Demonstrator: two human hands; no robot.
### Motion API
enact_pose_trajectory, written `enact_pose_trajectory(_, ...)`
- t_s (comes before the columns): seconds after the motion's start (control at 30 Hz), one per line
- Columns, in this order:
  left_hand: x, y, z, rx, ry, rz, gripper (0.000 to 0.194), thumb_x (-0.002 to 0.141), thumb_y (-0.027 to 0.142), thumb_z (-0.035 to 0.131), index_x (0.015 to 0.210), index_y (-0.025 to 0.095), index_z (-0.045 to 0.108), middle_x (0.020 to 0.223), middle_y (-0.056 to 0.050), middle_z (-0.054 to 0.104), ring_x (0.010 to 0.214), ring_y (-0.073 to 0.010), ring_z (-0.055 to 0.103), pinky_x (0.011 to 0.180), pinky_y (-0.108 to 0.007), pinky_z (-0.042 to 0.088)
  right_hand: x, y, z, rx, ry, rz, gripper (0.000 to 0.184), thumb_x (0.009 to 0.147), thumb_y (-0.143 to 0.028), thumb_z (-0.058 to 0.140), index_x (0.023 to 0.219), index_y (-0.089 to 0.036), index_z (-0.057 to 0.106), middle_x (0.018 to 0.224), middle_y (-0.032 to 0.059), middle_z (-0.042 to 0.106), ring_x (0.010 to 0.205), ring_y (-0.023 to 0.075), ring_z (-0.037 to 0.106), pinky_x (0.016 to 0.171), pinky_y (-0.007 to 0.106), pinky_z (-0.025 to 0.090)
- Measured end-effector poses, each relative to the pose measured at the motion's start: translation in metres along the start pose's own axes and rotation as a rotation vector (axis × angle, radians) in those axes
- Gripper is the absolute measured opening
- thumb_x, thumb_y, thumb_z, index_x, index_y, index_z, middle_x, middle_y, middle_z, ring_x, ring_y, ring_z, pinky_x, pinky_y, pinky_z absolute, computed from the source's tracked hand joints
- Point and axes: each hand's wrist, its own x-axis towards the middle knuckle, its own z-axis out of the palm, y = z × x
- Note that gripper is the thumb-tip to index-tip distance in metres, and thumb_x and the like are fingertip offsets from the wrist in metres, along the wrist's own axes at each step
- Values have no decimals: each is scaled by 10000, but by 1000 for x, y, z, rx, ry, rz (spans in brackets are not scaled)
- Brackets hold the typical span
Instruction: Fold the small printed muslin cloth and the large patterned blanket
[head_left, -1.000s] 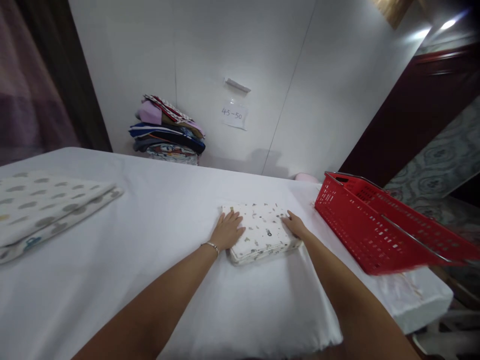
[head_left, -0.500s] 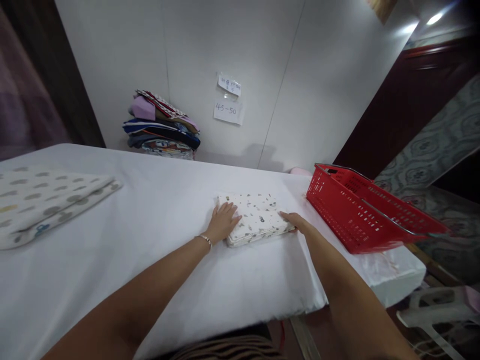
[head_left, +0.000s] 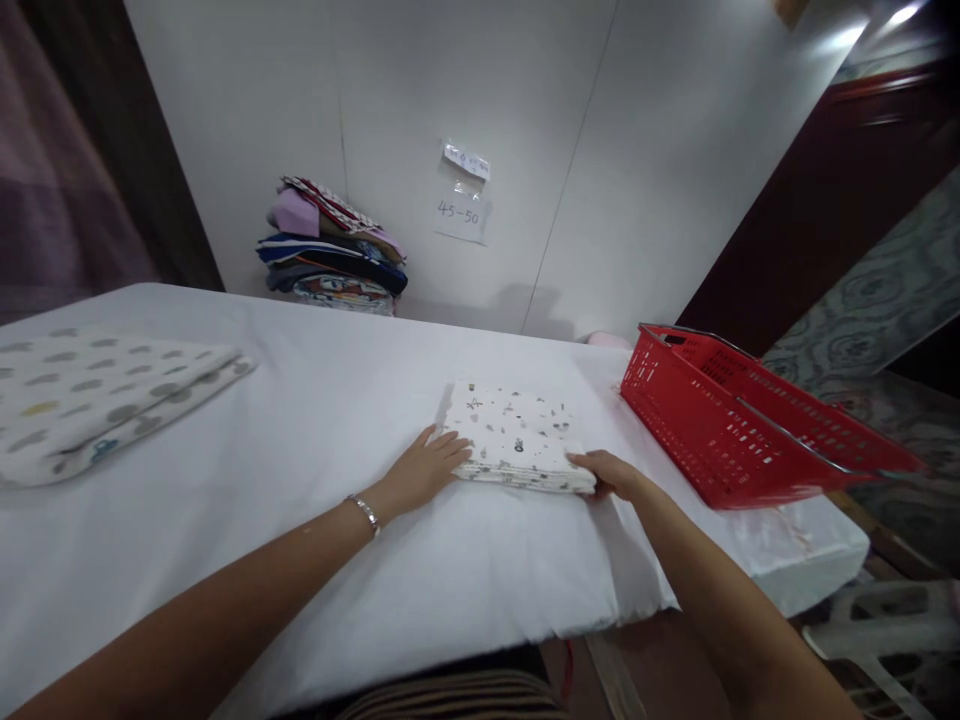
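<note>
A folded white cloth (head_left: 517, 430) with small grey and brown prints lies in several layers in front of me, its folded edges facing me. My left hand (head_left: 424, 472), with a bracelet on its wrist, rests flat at the cloth's front left edge, fingers stretched out and fingertips touching it. At the front right corner, my right hand (head_left: 609, 472) pinches the layers, thumb on top and the other fingers mostly hidden beneath.
A white-covered table (head_left: 337, 400) carries another folded cloth with grey spots (head_left: 112, 400) at the left. Behind stands a stack of folded fabrics (head_left: 337, 250) against the wall. A red plastic basket (head_left: 697, 420) is on the right, near a white plastic chair (head_left: 885, 630).
My left hand has slid from the cloth's top to its left front edge. The cloth has turned slightly, and my right hand keeps to its right corner. The view has shifted a little.
</note>
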Motion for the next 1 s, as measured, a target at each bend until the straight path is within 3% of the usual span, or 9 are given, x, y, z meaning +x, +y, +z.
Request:
enact_pose_trajectory(0.1,-10,-4,3,6,8,-14,397,908,195,365,1296,266,417,1380,-19,444,1313,-203,317,1091,-453,161,-15,7,5,-109,-4,23,464,748,-596,567,846,-143,586,650,49,630,508,151,564,489,276,478)
enact_pose_trajectory(0.17,-12,1,3,-5,14,-38,402,897,183,377,1291,251,422,1387,-30,434,1319,-205,306,1092,-448,166,-21,2,7,-322,190,-10,439,766,-562,563,895,-143,591,683,71,642,581,182,599,541,286,476)
enact_pose_trajectory(0.23,-11,8,0,-36,20,-59,397,887,214,416,1284,234,426,1378,-45,442,1316,-215,308,1092,-451,171,-24,-8,12,-549,434,-162,387,782,-485,574,969,-147,598,772,95,660,715,210,623,630,294,471)
enact_pose_trajectory(0.3,-8,16,-5,-78,27,-68,379,883,264,450,1260,229,444,1351,-50,471,1298,-222,334,1090,-462,173,-26,-19,23,-631,539,-434,309,815,-398,544,1023,-176,598,891,85,663,828,202,616,713,288,459)
enact_pose_trajectory(0.4,-2,24,-12,-144,53,-82,271,904,281,425,1155,241,520,1250,-33,553,1202,-203,436,1073,-458,204,-31,-27,46,-594,372,-809,211,858,-313,475,963,-209,625,936,49,654,860,170,598,765,276,449)
enact_pose_trajectory(0.5,6,28,-16,-203,70,-106,236,924,261,380,1032,237,588,1092,-30,622,1034,-178,524,987,-408,318,-33,-27,66,-609,231,-969,196,876,-295,471,871,-213,649,886,47,648,856,170,579,781,287,439)
enact_pose_trajectory(0.7,19,27,-11,-275,72,-121,247,914,262,400,1004,238,628,962,-45,612,894,-184,527,794,-345,405,-28,-20,73,-587,232,-963,207,880,-317,492,888,-214,672,871,59,634,843,182,566,757,299,437)
enact_pose_trajectory(0.87,23,25,-7,-304,58,-134,231,894,258,437,927,239,665,876,-38,603,835,-181,525,754,-330,397,-25,-18,73,-600,238,-966,219,889,-293,481,810,-206,666,825,49,614,806,166,553,724,281,427)
enact_pose_trajectory(1.0,25,25,-8,-339,58,-172,225,887,247,452,882,234,677,832,-26,609,801,-173,525,742,-321,393,-26,-15,79,-591,314,-988,247,905,-274,453,736,-196,616,757,29,575,767,155,528,708,272,416)
